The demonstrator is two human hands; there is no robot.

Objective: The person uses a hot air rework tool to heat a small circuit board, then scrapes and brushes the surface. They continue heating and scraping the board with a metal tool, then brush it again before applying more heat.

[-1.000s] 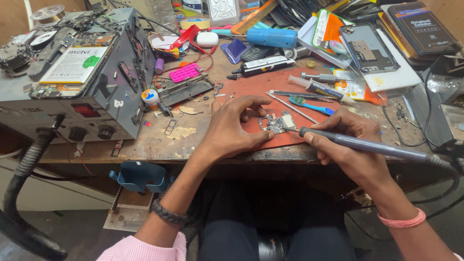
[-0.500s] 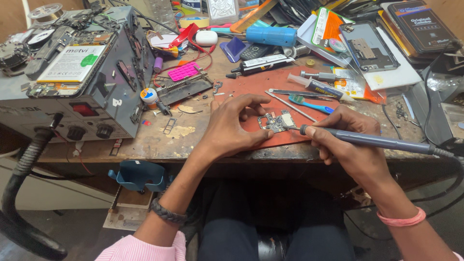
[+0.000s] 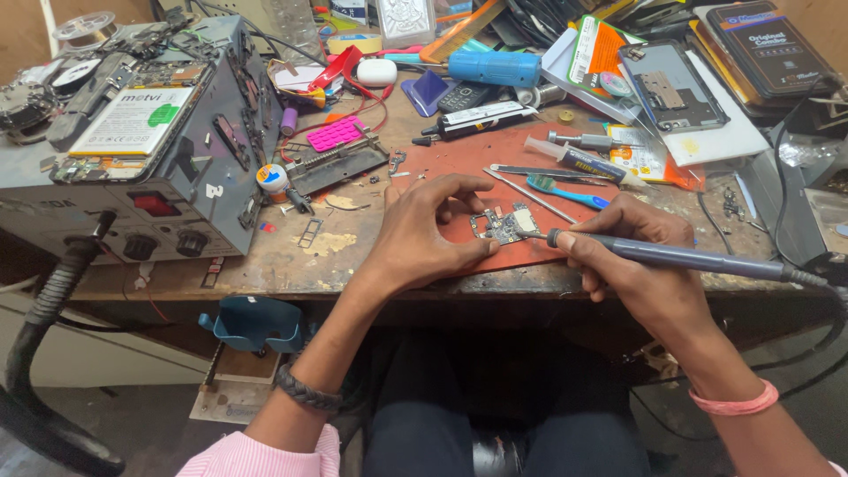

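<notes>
On the red mat (image 3: 459, 159) near the front edge of the workbench (image 3: 265, 265), a small circuit board (image 3: 505, 224) is being steadied by the left hand (image 3: 424, 234), whose fingers are curled loosely around the board's left side and are pressing it down rather than clamping it. From the right of the mat, a soldering iron (image 3: 671, 258) is being held closed in the right hand (image 3: 636, 261) like a pen, its tip touching the board. Soldering is judged as being under way, not finished, since the board is being worked bare, out of any casing.
</notes>
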